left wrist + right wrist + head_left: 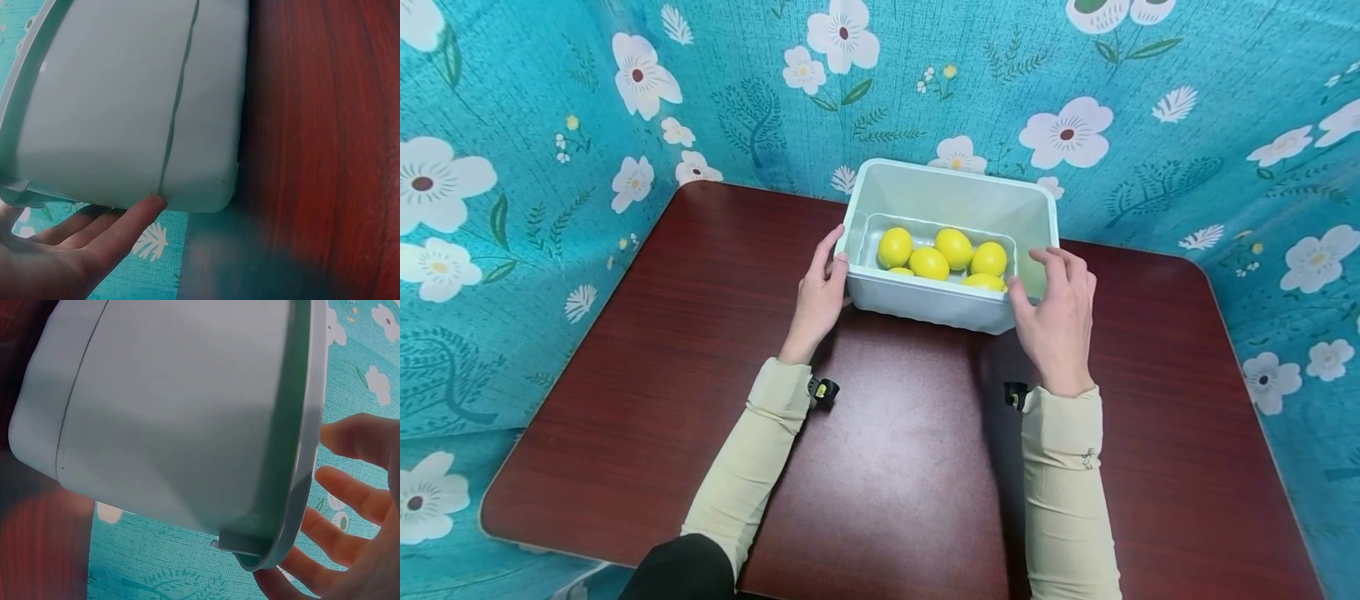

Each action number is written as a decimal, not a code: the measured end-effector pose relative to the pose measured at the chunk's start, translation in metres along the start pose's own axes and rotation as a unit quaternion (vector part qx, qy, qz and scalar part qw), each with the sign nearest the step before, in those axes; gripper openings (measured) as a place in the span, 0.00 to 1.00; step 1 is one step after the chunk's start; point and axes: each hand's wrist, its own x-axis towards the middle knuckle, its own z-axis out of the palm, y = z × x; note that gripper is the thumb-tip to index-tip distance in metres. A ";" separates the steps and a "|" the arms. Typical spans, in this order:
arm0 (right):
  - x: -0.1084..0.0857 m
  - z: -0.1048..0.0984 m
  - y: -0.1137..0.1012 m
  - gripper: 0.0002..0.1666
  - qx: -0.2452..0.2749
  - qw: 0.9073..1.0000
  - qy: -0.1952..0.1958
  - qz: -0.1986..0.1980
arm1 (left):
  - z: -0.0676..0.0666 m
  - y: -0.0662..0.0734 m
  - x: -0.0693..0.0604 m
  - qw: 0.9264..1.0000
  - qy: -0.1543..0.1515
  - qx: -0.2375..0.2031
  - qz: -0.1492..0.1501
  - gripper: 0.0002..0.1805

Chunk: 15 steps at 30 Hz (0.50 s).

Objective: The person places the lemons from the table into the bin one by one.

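Observation:
A pale grey-green plastic bin stands toward the back of the table, with several lemons lying in its bottom. At its left end is the left hand, thumb by the front corner of the rim. The left wrist view shows extended fingers of that hand touching the bin's end wall. Over the right end, the right hand has its fingers spread and slightly bent. In the right wrist view, its thumb and fingertips lie at the bin's rim, not wrapped around it.
The dark red-brown wooden table has rounded corners. A teal flowered cloth hangs behind it and at both sides, close behind the bin. Each wrist wears a small black camera.

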 end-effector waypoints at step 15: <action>-0.002 -0.032 0.014 0.26 -0.038 0.994 -0.045 -0.093 | -0.029 0.006 -0.012 0.996 -0.013 0.091 0.020 0.27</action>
